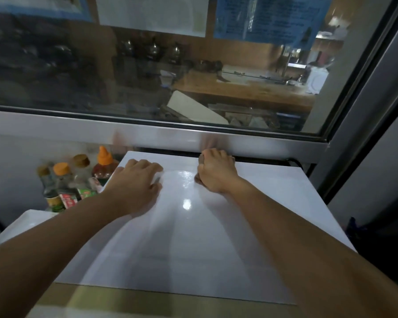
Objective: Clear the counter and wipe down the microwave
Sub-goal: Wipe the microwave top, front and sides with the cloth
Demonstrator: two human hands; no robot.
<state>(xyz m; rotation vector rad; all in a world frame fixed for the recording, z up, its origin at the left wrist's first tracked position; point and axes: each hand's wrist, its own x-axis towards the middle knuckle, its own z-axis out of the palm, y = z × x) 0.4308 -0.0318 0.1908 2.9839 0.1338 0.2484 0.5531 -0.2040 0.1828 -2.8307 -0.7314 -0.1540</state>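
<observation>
Up top, right hand [216, 171] fingers curl round a dark cloth [201, 159] — left hand [136, 187] flat on the microwave [193, 237].

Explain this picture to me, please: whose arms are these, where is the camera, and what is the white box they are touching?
There is no machine here. A person wears a camera on the head, so the one picture looks forward and down along their own two bare arms. The white box is the microwave, seen from above; its shiny top reflects a lamp. The left hand lies flat on the top with its fingers fairly straight. The right hand, near the back edge, is curled round something small and dark, probably a cloth, though little of it shows. To the left, lower down, stand sauce bottles, some with orange caps. Behind the microwave is a window into another room.
</observation>
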